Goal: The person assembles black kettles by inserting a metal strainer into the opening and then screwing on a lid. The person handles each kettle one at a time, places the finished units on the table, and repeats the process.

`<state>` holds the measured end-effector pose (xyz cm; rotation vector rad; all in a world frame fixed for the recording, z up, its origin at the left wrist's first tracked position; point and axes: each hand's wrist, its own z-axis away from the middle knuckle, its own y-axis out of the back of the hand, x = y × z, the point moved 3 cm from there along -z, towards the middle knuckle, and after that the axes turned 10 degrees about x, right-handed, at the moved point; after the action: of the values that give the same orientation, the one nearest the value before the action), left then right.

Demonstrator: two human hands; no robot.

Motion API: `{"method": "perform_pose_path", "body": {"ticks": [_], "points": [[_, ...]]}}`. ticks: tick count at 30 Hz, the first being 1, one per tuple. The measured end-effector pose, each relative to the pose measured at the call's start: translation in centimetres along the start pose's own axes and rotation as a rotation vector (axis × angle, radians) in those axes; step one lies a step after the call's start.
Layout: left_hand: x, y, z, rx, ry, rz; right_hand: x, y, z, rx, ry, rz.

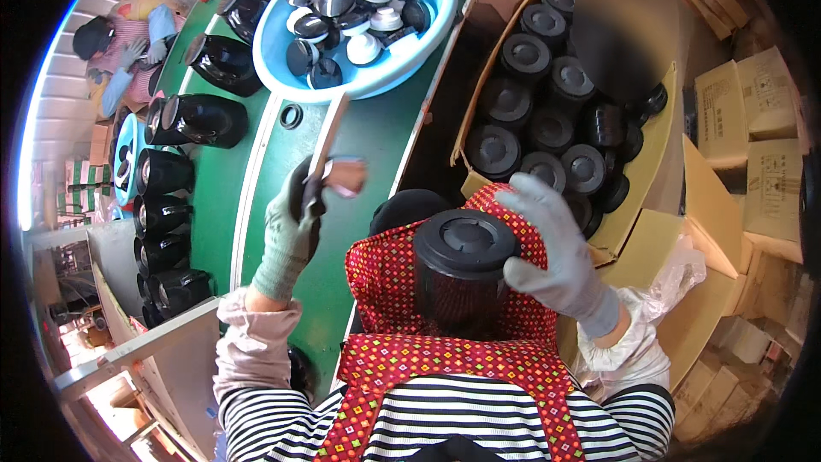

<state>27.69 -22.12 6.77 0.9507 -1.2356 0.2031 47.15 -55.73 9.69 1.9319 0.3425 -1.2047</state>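
Note:
My left hand (295,218), in a grey-green glove, is closed around a wooden-handled tool (328,137). Its pale stick points up toward the basin, and a blurred brown block sticks out beside the fingers; its exact kind is unclear. A dark jar with a ribbed body and round black lid (466,244) stands upright at my lap, against the red patterned apron (385,278). Just right of the jar, my right hand (552,252), gloved in grey, has its fingers spread and holds nothing. Its thumb is close to the lid's edge; whether they touch cannot be told.
A blue basin (267,60) of black and white knobs rests on the green worktable (286,158), near a black ring (291,116). Glossy black jars (209,120) line its left side. At right is a carton (654,180) of black lidded jars. Another person (128,51) works far left.

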Motion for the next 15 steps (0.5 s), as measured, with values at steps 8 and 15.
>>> {"method": "perform_pose_path", "body": {"ticks": [8, 15], "points": [[-20.5, 12.8, 13.3, 0.448, 0.365, -0.635, -0.8, -3.8, 1.5, -0.204, 0.075, 0.03], [-19.2, 10.9, 15.9, 0.549, 0.174, -0.814, -2.0, -2.9, -1.3, -0.006, -0.079, -0.115]]}}
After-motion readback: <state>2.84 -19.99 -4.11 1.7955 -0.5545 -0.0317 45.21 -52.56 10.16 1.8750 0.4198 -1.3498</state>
